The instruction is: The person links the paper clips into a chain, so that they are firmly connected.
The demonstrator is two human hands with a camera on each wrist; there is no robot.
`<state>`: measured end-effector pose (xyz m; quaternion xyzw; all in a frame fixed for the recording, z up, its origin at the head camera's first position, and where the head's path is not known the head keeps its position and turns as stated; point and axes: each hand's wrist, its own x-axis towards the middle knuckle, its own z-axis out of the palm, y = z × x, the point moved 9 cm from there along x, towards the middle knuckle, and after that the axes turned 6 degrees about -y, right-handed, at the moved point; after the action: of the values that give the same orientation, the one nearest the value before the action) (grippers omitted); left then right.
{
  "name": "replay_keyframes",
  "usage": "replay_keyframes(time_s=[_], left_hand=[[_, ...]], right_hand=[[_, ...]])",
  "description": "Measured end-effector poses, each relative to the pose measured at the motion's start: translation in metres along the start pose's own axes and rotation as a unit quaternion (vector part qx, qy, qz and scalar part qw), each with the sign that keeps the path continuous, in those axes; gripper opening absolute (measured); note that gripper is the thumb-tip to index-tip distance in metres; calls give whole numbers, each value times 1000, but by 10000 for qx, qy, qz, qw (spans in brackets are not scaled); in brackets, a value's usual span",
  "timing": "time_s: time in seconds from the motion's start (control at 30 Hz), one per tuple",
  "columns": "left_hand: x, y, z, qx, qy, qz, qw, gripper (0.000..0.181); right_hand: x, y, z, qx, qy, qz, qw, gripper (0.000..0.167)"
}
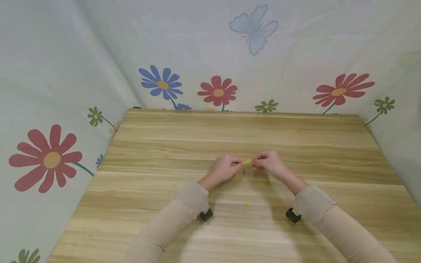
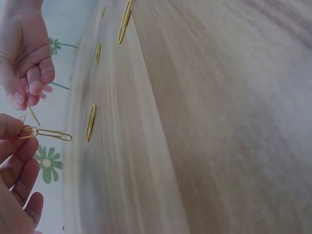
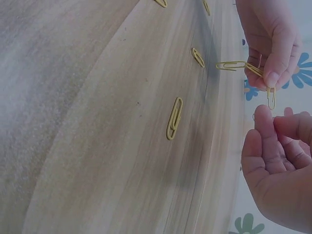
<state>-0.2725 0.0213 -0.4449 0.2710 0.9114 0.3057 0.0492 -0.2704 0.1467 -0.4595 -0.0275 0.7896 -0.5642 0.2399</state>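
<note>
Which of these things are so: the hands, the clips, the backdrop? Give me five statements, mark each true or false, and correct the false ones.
1. The left hand and the right hand are both raised off the wooden table. True.
2. The right hand is empty. False: it pinches a yellow paper clip.
3. The left hand holds linked paper clips. True.
4. Every clip is in the hands. False: several loose clips lie on the table.
5. The backdrop shows a light blue butterfly higher up than its flowers. True.
</note>
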Motion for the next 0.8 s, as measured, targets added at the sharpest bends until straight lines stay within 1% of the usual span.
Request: replay_keyframes(time_s=[0.2, 0.37, 0.57, 0.8], left_hand=[[1, 1, 1, 60, -15, -1, 10000, 20], [1, 3, 1, 85, 48, 120, 9999, 19], [1, 3, 1, 111, 101, 185, 9997, 19], [1, 1, 1, 142, 124, 164, 9997, 20]], right_hand=[[0, 0, 0, 89, 11, -45, 9999, 22], [0, 0, 0, 112, -62, -140, 9998, 26], [1, 2, -1, 245, -24, -83, 9997, 27], [1, 3, 0, 195, -27, -59, 9998, 25]])
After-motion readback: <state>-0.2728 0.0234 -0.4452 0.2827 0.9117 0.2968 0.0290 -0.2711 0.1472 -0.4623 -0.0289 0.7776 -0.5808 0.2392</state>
